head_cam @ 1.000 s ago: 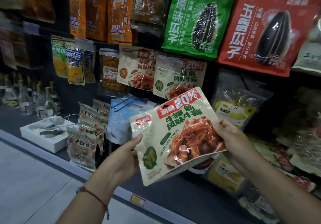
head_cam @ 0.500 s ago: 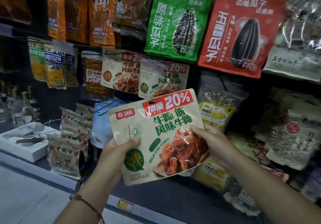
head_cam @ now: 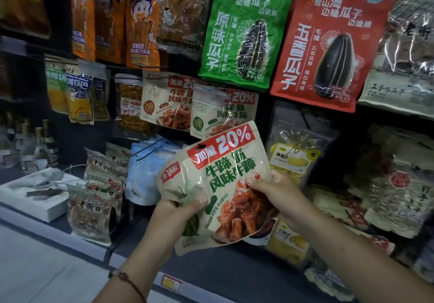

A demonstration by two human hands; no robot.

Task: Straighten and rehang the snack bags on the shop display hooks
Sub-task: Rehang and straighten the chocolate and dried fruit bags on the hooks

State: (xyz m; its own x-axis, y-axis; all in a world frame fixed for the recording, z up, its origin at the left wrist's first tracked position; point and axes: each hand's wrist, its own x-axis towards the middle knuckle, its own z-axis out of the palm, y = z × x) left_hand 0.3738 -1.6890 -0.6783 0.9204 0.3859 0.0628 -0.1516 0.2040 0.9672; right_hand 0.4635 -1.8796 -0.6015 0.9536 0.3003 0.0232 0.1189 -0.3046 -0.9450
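The fingers (head_cam: 252, 181) of the right hand (head_cam: 279, 197) are pinching the right side of a beige plastic snack bag with a red "20%" banner (head_cam: 220, 180), thumb lying across the printed food picture, while the left hand (head_cam: 178, 211) is gripping the bag's lower left part, its fingers curled round the crumpled film there. The bag is hanging off no hook; it is being held tilted in front of the display, with its small hang hole up and to the left of the right fingers.

Just above the fingers, two matching beige bags (head_cam: 223, 112) are hanging side by side, one overlapping the other. Higher still are a tall green sunflower-seed pouch (head_cam: 244, 32) and a red sunflower-seed pouch (head_cam: 328, 42).

The likely trouble is that the left grip is creasing the film, so the top edge may buckle and the hang hole may miss the hook or tear at its thin rim. Lifting the bag may also be knocking the hanging pair askew, since they are close above it.

Readable print: "20%" in white on red and large green characters "牛蹄筋 风味牛蹄" on the held bag; "原味瓜子" on the green pouch; "五香瓜子" on the red one. A handwritten "10" is showing on a hanging bag.
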